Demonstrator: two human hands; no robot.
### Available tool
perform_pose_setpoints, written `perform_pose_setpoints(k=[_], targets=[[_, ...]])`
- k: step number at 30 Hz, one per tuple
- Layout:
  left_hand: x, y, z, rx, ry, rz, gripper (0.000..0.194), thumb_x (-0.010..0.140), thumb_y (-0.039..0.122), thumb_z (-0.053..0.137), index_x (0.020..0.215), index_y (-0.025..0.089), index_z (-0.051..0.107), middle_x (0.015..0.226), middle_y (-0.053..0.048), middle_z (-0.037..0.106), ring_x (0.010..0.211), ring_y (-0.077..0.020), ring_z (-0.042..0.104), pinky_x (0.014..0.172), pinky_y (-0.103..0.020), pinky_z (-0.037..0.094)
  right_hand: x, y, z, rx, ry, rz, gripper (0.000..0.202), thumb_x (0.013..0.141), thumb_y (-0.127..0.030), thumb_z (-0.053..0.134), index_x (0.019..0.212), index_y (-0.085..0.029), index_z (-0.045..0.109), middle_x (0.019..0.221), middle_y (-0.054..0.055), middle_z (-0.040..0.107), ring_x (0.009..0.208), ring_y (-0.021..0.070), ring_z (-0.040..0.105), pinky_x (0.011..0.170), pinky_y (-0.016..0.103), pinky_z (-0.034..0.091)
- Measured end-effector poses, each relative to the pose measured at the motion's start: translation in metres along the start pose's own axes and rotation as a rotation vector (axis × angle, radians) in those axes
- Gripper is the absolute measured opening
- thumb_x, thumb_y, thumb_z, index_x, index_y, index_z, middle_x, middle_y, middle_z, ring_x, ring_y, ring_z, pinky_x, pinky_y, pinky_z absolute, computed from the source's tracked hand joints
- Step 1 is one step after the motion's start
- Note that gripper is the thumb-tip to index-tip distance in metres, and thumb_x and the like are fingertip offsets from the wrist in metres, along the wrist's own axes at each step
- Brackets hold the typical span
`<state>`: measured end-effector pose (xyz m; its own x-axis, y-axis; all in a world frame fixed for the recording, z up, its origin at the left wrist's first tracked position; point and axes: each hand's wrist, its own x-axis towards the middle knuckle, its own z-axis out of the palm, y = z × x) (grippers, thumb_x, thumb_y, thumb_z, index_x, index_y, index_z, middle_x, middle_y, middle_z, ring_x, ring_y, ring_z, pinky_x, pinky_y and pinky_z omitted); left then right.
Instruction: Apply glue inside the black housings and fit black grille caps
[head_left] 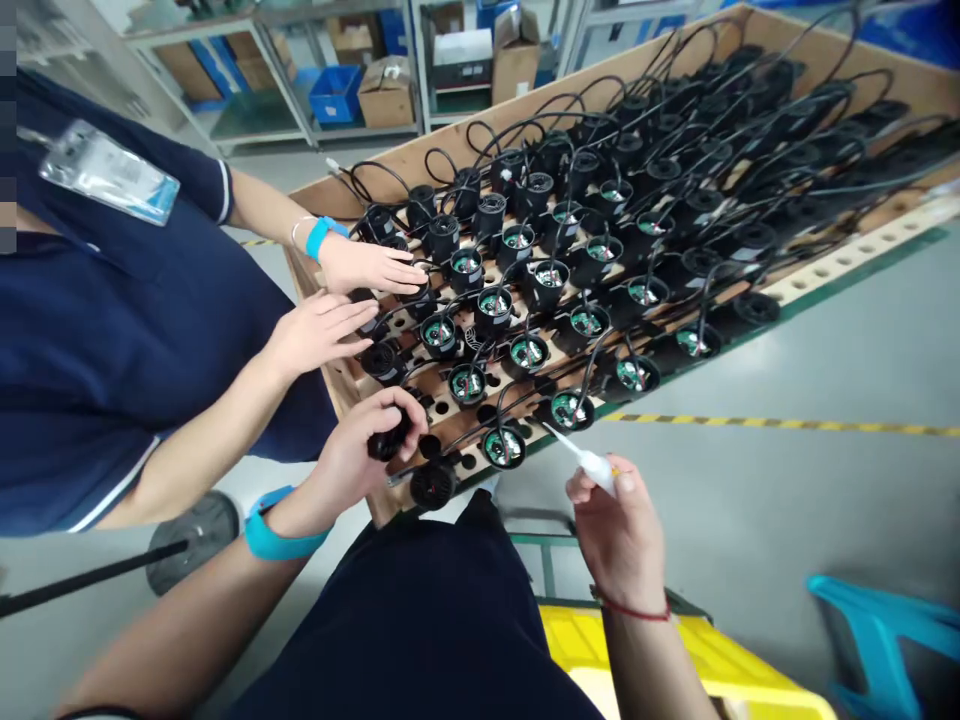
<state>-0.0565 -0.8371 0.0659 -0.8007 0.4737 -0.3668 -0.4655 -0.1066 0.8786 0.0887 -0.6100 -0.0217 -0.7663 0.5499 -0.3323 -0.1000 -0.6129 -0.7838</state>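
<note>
From the head view, I see a big wooden tray [409, 152] crowded with black housings [466, 385], many open-topped with green circuit boards [529, 352] inside, and cables [589, 372] looping over them. Near its near-left corner, the left hand [356, 448] has its fingers curled around a black cylindrical part [386, 438]. Just off the near edge, the right hand [622, 525] grips a white nozzle bottle [598, 468], its tip close to an open housing. A co-worker's hands [326, 333] spread over housings along the left edge. Beyond the far edge, shelves hold a blue bin [335, 95] and cardboard boxes [386, 92]; a yellow container [577, 640] sits below the right forearm, a blue stool [877, 625] farther right
</note>
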Motion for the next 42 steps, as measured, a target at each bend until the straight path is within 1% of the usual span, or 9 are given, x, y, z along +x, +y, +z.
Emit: perform_pose_setpoints(k=[6, 9, 14, 18, 24, 31, 36, 38, 42], targets=[[0.009, 0.009, -0.038, 0.199, -0.170, 0.089, 0.014, 0.065, 0.018, 0.050, 0.058, 0.013, 0.061, 0.066, -0.004, 0.059, 0.063, -0.0130, 0.052, 0.060, -0.025, 0.042, -0.040, 0.032, 0.030, 0.166, 0.198, -0.129, 0.027, 0.072, -0.047, 0.073, 0.082, -0.024, 0.066, 0.057, -0.006, 0.049, 0.053, 0.0092, 0.042, 0.050, 0.022, 0.036], [0.021, 0.013, -0.045, 0.334, -0.259, 0.145, 0.017, 0.070, 0.017, 0.048, 0.059, 0.015, 0.060, 0.058, -0.001, 0.055, 0.058, -0.0115, 0.050, 0.057, -0.024, 0.038, -0.061, 0.049, 0.047, 0.212, 0.243, -0.160, 0.027, 0.072, -0.047, 0.074, 0.082, -0.023, 0.065, 0.060, -0.006, 0.048, 0.054, 0.0083, 0.042, 0.050, 0.021, 0.036], [0.058, 0.012, -0.013, 0.859, -0.553, 0.315, 0.019, 0.082, 0.023, 0.052, 0.088, 0.016, 0.069, 0.075, -0.001, 0.065, 0.065, -0.0111, 0.055, 0.064, -0.024, 0.042, -0.086, 0.059, 0.054, 0.210, 0.303, -0.184, 0.022, 0.073, -0.038, 0.073, 0.084, -0.022, 0.064, 0.064, -0.006, 0.049, 0.057, 0.0077, 0.043, 0.053, 0.021, 0.037], [0.090, 0.002, 0.016, 1.323, -0.732, 0.630, 0.030, 0.087, 0.021, 0.044, 0.102, 0.018, 0.071, 0.096, -0.005, 0.066, 0.087, -0.0163, 0.059, 0.080, -0.029, 0.045, -0.089, 0.061, 0.048, 0.096, 0.396, -0.238, 0.018, 0.076, -0.037, 0.070, 0.083, -0.022, 0.062, 0.061, -0.006, 0.050, 0.055, 0.0086, 0.045, 0.054, 0.023, 0.038], [0.119, -0.017, 0.021, 1.712, -0.876, 0.869, 0.034, 0.090, 0.021, 0.040, 0.109, 0.022, 0.068, 0.092, -0.005, 0.061, 0.091, -0.0192, 0.055, 0.072, -0.029, 0.043, -0.077, 0.073, 0.043, -0.045, 0.479, -0.290, 0.022, 0.078, -0.039, 0.070, 0.087, -0.021, 0.062, 0.063, -0.006, 0.052, 0.056, 0.0079, 0.046, 0.056, 0.022, 0.039], [0.130, -0.028, 0.016, 1.745, -0.913, 0.990, 0.024, 0.090, 0.025, 0.046, 0.096, 0.017, 0.067, 0.088, -0.006, 0.059, 0.089, -0.0199, 0.052, 0.079, -0.032, 0.042, -0.071, 0.084, 0.046, -0.106, 0.519, -0.254, 0.026, 0.079, -0.044, 0.068, 0.090, -0.021, 0.062, 0.070, -0.005, 0.054, 0.059, 0.0084, 0.046, 0.058, 0.023, 0.040], [0.133, -0.013, 0.016, 1.612, -0.950, 0.889, 0.027, 0.089, 0.025, 0.047, 0.107, 0.018, 0.066, 0.089, -0.005, 0.060, 0.089, -0.0196, 0.053, 0.080, -0.032, 0.042, -0.063, 0.088, 0.058, -0.040, 0.534, -0.262, 0.023, 0.079, -0.042, 0.068, 0.088, -0.021, 0.062, 0.065, -0.006, 0.052, 0.056, 0.0086, 0.046, 0.057, 0.024, 0.040], [0.138, 0.010, 0.008, 1.490, -0.827, 0.832, 0.031, 0.087, 0.024, 0.050, 0.115, 0.018, 0.062, 0.090, -0.004, 0.061, 0.088, -0.0178, 0.054, 0.083, -0.031, 0.043, -0.058, 0.087, 0.066, -0.006, 0.526, -0.277, 0.021, 0.080, -0.040, 0.067, 0.087, -0.021, 0.062, 0.062, -0.006, 0.051, 0.055, 0.0089, 0.046, 0.056, 0.023, 0.039], [0.163, 0.062, -0.028, 1.353, -0.371, 0.767, 0.025, 0.085, 0.023, 0.050, 0.105, 0.017, 0.064, 0.088, -0.003, 0.062, 0.083, -0.0151, 0.055, 0.081, -0.029, 0.044, -0.038, 0.078, 0.092, -0.001, 0.472, -0.305, 0.018, 0.081, -0.037, 0.067, 0.088, -0.021, 0.063, 0.063, -0.005, 0.052, 0.057, 0.0092, 0.047, 0.056, 0.023, 0.039]])
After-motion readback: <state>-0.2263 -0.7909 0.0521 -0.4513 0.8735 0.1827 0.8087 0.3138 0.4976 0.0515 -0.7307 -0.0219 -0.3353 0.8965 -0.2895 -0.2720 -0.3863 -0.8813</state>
